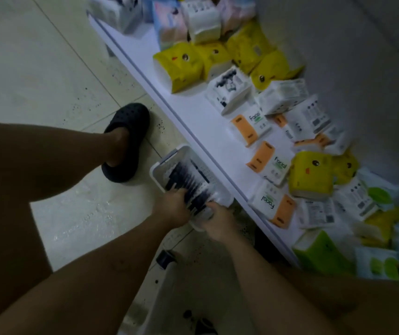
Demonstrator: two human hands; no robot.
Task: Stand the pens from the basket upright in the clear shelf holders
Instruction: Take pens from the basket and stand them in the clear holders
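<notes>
Pens (187, 178), dark and many, lie side by side in a white perforated plastic basket (165, 162) that sits on the tiled floor (48, 68), its long side just beside the front edge of a low white shelf (203, 122). Both of the person's arms reach down to the basket's near end. The left hand (172, 207) is on the pens there, its fingers bent downward and close together among their near ends; motion blur hides whether they actually clasp any. The right hand (219, 222) is at the basket's near right corner, with fingers and thumb curled over the rim and holding it. A few pen ends show in the gap between the two hands.

On the shelf lie soft tissue packs in loose rows: yellow packs (179, 66) printed with a duck face, white packs with orange ends marked "Facial" (250, 126), plain white packs with dark print (230, 89) and green-and-white ones (375, 264) at the near end. A foot in a black clog (127, 141) stands on the floor left of the basket, well apart from the shelf
</notes>
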